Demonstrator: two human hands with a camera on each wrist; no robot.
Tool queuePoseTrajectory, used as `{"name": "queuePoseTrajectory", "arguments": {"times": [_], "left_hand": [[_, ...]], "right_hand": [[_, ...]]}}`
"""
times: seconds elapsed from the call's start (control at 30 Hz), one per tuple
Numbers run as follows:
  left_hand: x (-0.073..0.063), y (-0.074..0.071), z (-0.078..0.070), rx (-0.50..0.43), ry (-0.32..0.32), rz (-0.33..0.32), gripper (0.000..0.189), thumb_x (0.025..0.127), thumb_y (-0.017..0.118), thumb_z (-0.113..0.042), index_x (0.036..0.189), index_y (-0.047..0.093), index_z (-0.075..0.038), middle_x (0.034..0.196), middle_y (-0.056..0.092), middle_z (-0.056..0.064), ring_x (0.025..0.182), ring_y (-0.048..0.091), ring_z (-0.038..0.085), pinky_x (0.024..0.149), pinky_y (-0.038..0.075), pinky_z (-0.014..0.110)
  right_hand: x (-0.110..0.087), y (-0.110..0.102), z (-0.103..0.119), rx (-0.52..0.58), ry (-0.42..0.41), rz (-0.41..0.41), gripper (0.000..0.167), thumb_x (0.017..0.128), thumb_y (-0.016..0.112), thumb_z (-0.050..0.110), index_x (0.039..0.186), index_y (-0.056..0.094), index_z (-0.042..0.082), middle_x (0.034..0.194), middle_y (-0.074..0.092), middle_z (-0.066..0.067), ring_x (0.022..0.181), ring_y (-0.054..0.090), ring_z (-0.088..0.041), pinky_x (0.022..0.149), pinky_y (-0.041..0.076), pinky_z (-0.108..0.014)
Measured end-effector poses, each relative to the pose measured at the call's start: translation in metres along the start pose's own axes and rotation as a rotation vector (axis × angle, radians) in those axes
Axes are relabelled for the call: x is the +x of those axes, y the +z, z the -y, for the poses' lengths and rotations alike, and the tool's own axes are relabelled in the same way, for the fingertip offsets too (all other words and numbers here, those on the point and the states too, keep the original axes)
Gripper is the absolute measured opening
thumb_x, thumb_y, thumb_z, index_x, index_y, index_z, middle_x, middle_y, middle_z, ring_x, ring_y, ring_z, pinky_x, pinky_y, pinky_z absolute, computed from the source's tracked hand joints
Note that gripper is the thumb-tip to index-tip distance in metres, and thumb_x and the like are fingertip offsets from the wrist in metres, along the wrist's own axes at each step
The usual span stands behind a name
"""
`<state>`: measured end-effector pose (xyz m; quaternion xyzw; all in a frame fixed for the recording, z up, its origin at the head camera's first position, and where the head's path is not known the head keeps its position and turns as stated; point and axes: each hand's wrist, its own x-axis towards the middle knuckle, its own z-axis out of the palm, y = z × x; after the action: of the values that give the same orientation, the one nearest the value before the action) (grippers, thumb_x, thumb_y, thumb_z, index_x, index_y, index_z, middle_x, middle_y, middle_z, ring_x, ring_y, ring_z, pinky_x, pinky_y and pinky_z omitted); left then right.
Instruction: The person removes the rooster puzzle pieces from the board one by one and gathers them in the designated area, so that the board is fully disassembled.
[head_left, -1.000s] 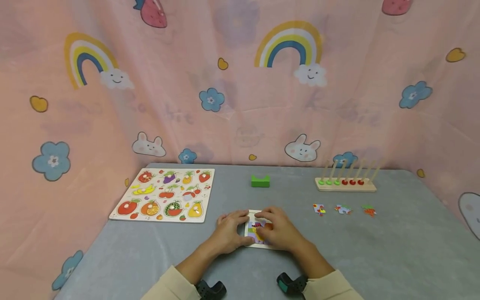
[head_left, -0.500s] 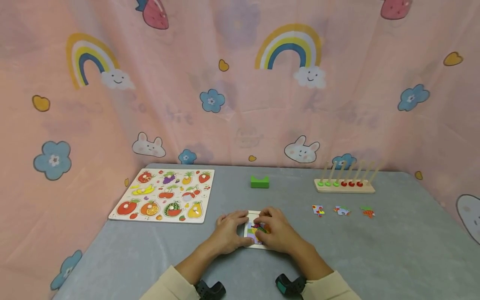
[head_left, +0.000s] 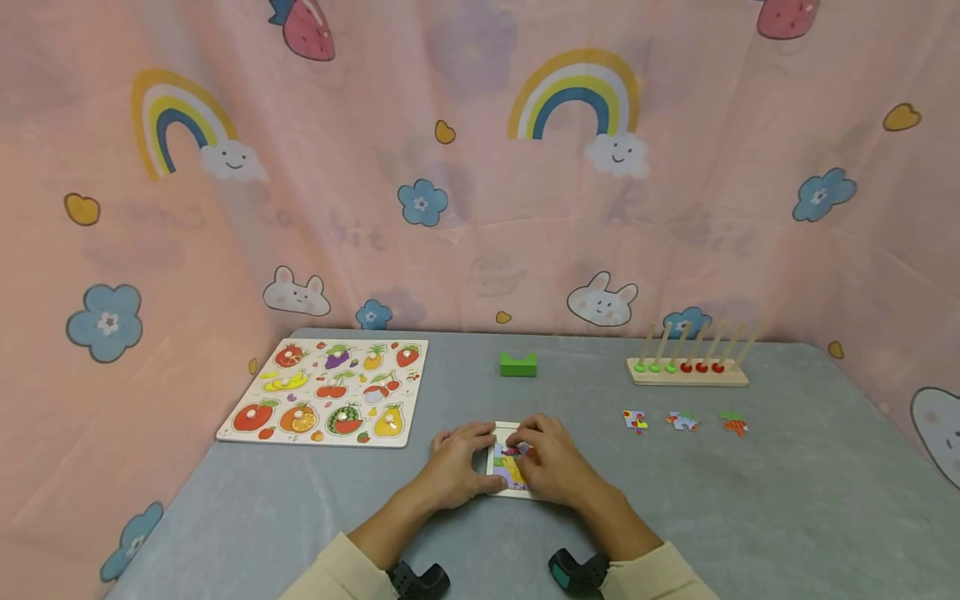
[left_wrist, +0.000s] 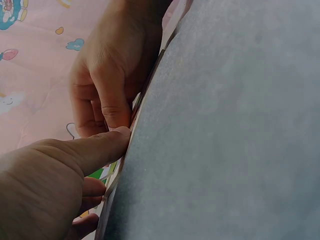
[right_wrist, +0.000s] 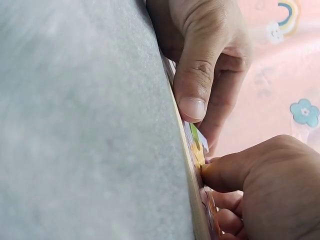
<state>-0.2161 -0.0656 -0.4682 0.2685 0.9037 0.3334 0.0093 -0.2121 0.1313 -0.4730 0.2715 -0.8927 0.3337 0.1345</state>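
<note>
We see left hand (head_left: 457,468) gripping small pale-framed rectangular jigsaw (head_left: 507,467); right hand (head_left: 557,465) blocks part, can't tell if pinching. Beyond: green notched block (head_left: 518,367), wooden peg rack (head_left: 686,377).

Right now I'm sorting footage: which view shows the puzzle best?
The head view, because it sees the puzzle from above, partly covered by the left hand and right hand. The left wrist view gives mostly its edge; the right wrist view, edge and some print.
</note>
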Motion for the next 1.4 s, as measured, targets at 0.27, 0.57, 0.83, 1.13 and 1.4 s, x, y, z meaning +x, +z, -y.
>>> {"name": "queuePoseTrajectory", "arguments": {"times": [0.27, 0.57, 0.83, 1.13, 1.4], "left_hand": [[0.0001, -0.0002, -0.0007, 0.004, -0.004, 0.000, 0.062, 0.076, 0.083, -0.026, 0.126, 0.062, 0.002, 0.139, 0.052, 0.008, 0.132, 0.040, 0.027, 0.101, 0.019, 0.059], [-0.0005, -0.0007, -0.0007, 0.004, 0.002, -0.006, 0.061, 0.076, 0.083, -0.026, 0.126, 0.062, 0.003, 0.139, 0.052, 0.008, 0.132, 0.040, 0.027, 0.101, 0.018, 0.059], [0.0000, 0.0008, -0.0002, 0.015, -0.001, 0.008, 0.062, 0.077, 0.081, -0.027, 0.127, 0.061, 0.003, 0.139, 0.051, 0.007, 0.132, 0.040, 0.025, 0.101, 0.018, 0.058], [-0.0002, 0.0008, -0.0003, 0.024, -0.007, 0.009, 0.063, 0.077, 0.082, -0.027, 0.128, 0.060, 0.001, 0.140, 0.050, 0.007, 0.132, 0.039, 0.026, 0.101, 0.018, 0.059], [-0.0007, 0.0009, 0.0014, 0.030, -0.004, -0.002, 0.063, 0.076, 0.082, -0.028, 0.127, 0.061, 0.001, 0.139, 0.051, 0.007, 0.131, 0.041, 0.025, 0.101, 0.019, 0.058]], "right_hand": [[-0.0006, -0.0010, -0.0008, 0.020, -0.026, -0.014, 0.021, 0.075, 0.069, 0.001, 0.094, 0.073, 0.009, 0.096, 0.061, -0.001, 0.094, 0.052, -0.022, 0.083, 0.042, -0.046], [-0.0006, -0.0024, -0.0004, -0.022, -0.071, 0.016, 0.026, 0.076, 0.073, 0.009, 0.101, 0.074, 0.006, 0.093, 0.061, 0.001, 0.088, 0.050, -0.016, 0.078, 0.042, -0.043], [-0.0008, -0.0042, 0.0024, -0.029, -0.051, 0.054, 0.027, 0.078, 0.073, 0.010, 0.104, 0.073, 0.004, 0.096, 0.061, 0.000, 0.090, 0.049, -0.018, 0.083, 0.040, -0.048], [-0.0007, -0.0036, 0.0025, -0.030, -0.083, 0.037, 0.027, 0.081, 0.072, 0.010, 0.107, 0.072, 0.002, 0.098, 0.062, -0.003, 0.092, 0.050, -0.020, 0.083, 0.039, -0.050], [0.0007, -0.0082, -0.0001, 0.052, -0.075, 0.009, 0.029, 0.080, 0.072, 0.010, 0.108, 0.072, 0.002, 0.101, 0.065, -0.001, 0.098, 0.055, -0.020, 0.086, 0.044, -0.048]]}}
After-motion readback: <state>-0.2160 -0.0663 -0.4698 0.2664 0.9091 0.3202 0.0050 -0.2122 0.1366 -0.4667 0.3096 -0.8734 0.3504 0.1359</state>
